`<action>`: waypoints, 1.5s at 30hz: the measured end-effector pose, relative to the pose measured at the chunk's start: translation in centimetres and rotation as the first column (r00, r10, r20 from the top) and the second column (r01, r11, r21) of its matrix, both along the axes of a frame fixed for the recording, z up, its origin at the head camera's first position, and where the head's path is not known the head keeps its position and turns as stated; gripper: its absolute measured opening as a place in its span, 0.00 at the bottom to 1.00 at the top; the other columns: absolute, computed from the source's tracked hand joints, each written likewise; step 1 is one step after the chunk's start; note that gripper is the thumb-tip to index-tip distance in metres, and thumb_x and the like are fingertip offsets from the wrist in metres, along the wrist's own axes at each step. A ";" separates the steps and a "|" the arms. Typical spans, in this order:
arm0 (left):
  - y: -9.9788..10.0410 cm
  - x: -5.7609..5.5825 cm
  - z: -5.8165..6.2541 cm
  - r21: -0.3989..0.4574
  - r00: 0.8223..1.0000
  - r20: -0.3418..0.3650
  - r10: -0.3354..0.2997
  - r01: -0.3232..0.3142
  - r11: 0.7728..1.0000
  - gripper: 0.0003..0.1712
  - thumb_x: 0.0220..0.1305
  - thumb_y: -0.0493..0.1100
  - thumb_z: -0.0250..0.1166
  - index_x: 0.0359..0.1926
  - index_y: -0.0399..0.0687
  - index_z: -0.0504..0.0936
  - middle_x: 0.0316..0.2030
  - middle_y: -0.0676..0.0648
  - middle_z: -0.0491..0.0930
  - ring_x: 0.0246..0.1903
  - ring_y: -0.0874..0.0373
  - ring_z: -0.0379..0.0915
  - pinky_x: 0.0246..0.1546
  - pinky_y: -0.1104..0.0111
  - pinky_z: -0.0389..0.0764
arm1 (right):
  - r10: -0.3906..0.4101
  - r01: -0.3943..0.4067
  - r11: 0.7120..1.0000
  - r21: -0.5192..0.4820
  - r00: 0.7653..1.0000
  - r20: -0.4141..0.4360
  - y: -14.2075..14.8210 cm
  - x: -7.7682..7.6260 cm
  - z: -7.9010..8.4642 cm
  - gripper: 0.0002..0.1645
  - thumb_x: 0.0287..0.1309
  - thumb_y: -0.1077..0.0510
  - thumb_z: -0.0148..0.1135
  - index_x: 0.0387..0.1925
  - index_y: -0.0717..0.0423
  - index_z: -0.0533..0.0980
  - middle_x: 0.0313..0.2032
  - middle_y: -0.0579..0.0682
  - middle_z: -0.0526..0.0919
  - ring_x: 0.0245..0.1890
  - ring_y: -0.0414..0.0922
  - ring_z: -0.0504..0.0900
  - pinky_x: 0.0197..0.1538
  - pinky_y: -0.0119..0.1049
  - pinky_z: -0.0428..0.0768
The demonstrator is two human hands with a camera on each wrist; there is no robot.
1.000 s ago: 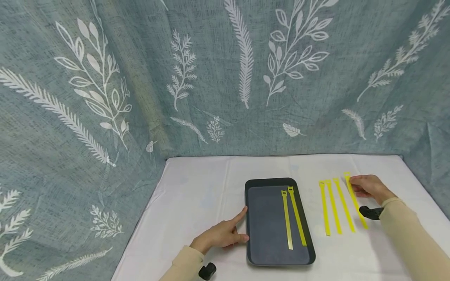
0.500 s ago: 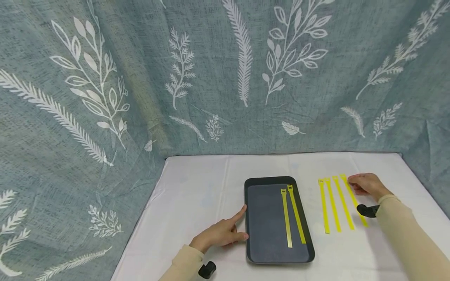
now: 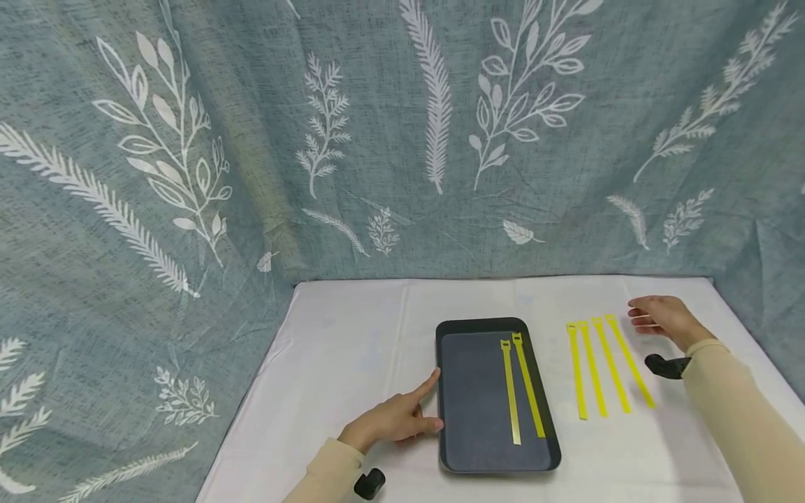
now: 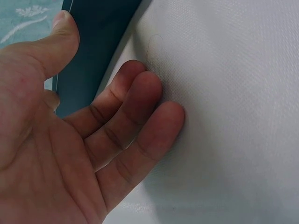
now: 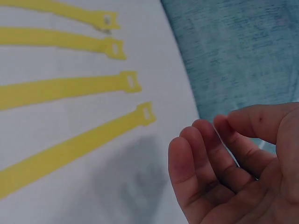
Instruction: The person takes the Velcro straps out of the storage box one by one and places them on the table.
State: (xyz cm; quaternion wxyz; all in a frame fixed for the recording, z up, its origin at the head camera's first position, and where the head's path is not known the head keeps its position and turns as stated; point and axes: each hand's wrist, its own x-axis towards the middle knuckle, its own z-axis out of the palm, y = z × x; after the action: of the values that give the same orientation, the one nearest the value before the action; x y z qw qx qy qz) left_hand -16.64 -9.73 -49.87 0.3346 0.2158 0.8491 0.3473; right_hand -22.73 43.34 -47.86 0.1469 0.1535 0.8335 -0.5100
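Head | yellow straps (image 3: 612, 367) lie near-to-far, slotted ends (image 3: 610, 319) away | right hand (image 3: 668, 320) relaxed | left hand (image 3: 393, 419) spread, touching tray (image 3: 472, 398)

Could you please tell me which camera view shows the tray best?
The head view, because it shows the tray from end to end, with two yellow straps lying in it. The left wrist view catches only part of its dark side, partly behind the left hand; the right wrist view does not show it.

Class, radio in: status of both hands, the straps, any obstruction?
Left hand touching tray. Right hand empty, beyond straps: four on table, two in tray. No obstruction seen.
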 end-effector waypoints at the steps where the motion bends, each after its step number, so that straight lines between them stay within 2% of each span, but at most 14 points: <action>1: 0.0 0.0 0.0 0.001 1.000 0.002 0.001 -0.001 1.000 0.52 0.69 0.56 0.66 0.82 0.67 0.42 0.19 0.52 0.72 0.15 0.60 0.62 0.23 0.70 0.68 | 0.010 -0.010 1.000 0.003 1.000 -0.008 0.0 -0.1 0.4 0.39 0.78 0.47 0.40 0.71 0.78 0.56 0.45 0.50 0.81 0.38 0.33 0.81 0.49 0.36 0.84; 8: -0.1 0.1 0.0 -0.010 1.000 0.005 0.007 -0.007 1.000 0.52 0.69 0.55 0.66 0.82 0.66 0.43 0.19 0.50 0.73 0.15 0.60 0.62 0.23 0.69 0.69 | 0.042 -0.040 0.999 0.033 0.998 -0.053 -1.0 -1.3 3.0 0.41 0.79 0.44 0.38 0.73 0.76 0.54 0.54 0.59 0.77 0.39 0.31 0.80 0.58 0.43 0.81; 11: -0.1 0.2 0.0 -0.011 1.000 0.011 0.011 -0.011 1.000 0.52 0.69 0.54 0.66 0.82 0.67 0.43 0.20 0.48 0.74 0.15 0.59 0.63 0.23 0.68 0.69 | 0.075 -0.070 0.995 0.065 0.995 -0.073 -1.6 -1.9 4.1 0.41 0.79 0.43 0.37 0.73 0.76 0.53 0.58 0.64 0.74 0.37 0.29 0.79 0.57 0.41 0.82; 15: -0.2 0.3 0.0 -0.013 1.000 0.009 0.009 -0.009 1.000 0.52 0.69 0.54 0.67 0.82 0.66 0.44 0.22 0.45 0.77 0.16 0.58 0.65 0.23 0.68 0.69 | 0.106 -0.095 0.990 0.100 0.988 -0.110 -2.8 -2.5 5.8 0.41 0.79 0.43 0.37 0.72 0.76 0.56 0.55 0.59 0.77 0.36 0.27 0.78 0.51 0.34 0.83; 18: -0.3 0.2 0.1 -0.013 1.000 -0.002 0.002 -0.002 1.000 0.52 0.69 0.53 0.67 0.82 0.64 0.44 0.24 0.45 0.79 0.18 0.58 0.68 0.23 0.68 0.70 | 0.131 -0.116 0.988 0.105 0.982 -0.139 -4.1 -2.9 6.9 0.40 0.80 0.43 0.39 0.72 0.74 0.58 0.52 0.54 0.79 0.37 0.28 0.80 0.49 0.33 0.83; 24: -0.3 -0.1 0.3 -0.015 0.999 -0.031 -0.011 0.010 1.000 0.51 0.69 0.51 0.67 0.82 0.59 0.45 0.25 0.46 0.81 0.21 0.57 0.73 0.26 0.69 0.72 | 0.176 -0.171 0.984 0.046 0.969 -0.173 -7.5 -4.0 8.4 0.36 0.79 0.47 0.44 0.70 0.74 0.62 0.44 0.45 0.81 0.37 0.30 0.82 0.48 0.33 0.84; 27: -0.1 -0.2 0.3 -0.023 1.000 -0.029 -0.012 0.012 1.000 0.52 0.69 0.51 0.67 0.82 0.58 0.45 0.25 0.46 0.81 0.22 0.57 0.73 0.27 0.69 0.72 | 0.198 -0.196 0.980 0.027 0.965 -0.171 -9.3 -4.5 8.5 0.34 0.79 0.49 0.46 0.69 0.74 0.64 0.45 0.50 0.82 0.36 0.32 0.82 0.48 0.34 0.85; 31: 0.0 -0.1 0.3 -0.032 1.000 -0.019 -0.009 0.008 0.999 0.51 0.69 0.51 0.67 0.82 0.59 0.45 0.25 0.47 0.81 0.22 0.57 0.73 0.26 0.69 0.72 | 0.244 -0.237 0.970 0.062 0.959 -0.142 -11.5 -5.2 8.1 0.32 0.79 0.50 0.46 0.68 0.73 0.66 0.49 0.57 0.82 0.36 0.36 0.83 0.47 0.37 0.85; 36: 0.0 0.0 0.4 -0.029 1.000 -0.022 -0.010 0.009 1.000 0.51 0.69 0.51 0.67 0.82 0.59 0.45 0.25 0.47 0.81 0.21 0.57 0.72 0.24 0.69 0.72 | 0.299 -0.291 0.953 0.077 0.948 -0.110 -13.8 -5.4 7.6 0.30 0.78 0.51 0.46 0.65 0.72 0.69 0.46 0.57 0.83 0.37 0.39 0.84 0.49 0.41 0.85; 40: 0.1 0.0 0.5 -0.023 1.000 -0.010 -0.012 0.012 1.000 0.52 0.69 0.51 0.67 0.82 0.60 0.44 0.26 0.46 0.81 0.22 0.57 0.72 0.24 0.69 0.72 | 0.324 -0.318 0.945 0.071 0.942 -0.091 -15.4 -5.0 7.2 0.27 0.77 0.52 0.48 0.62 0.71 0.72 0.45 0.58 0.83 0.38 0.43 0.84 0.50 0.44 0.85; 45: 0.3 -0.2 0.7 -0.028 1.000 -0.003 -0.013 0.013 1.000 0.52 0.69 0.50 0.67 0.82 0.61 0.43 0.28 0.46 0.81 0.24 0.56 0.72 0.26 0.68 0.72 | 0.363 -0.360 0.931 0.053 0.929 -0.077 -16.8 -4.0 6.7 0.28 0.72 0.51 0.52 0.57 0.73 0.76 0.43 0.63 0.84 0.37 0.49 0.85 0.44 0.41 0.86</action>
State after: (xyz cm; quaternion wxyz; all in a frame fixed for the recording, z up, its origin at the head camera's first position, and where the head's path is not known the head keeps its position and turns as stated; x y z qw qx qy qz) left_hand -16.80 -9.44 -49.14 0.3384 0.2174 0.8529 0.3329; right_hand -26.73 26.51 -41.18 0.1997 -0.0216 0.8626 -0.4642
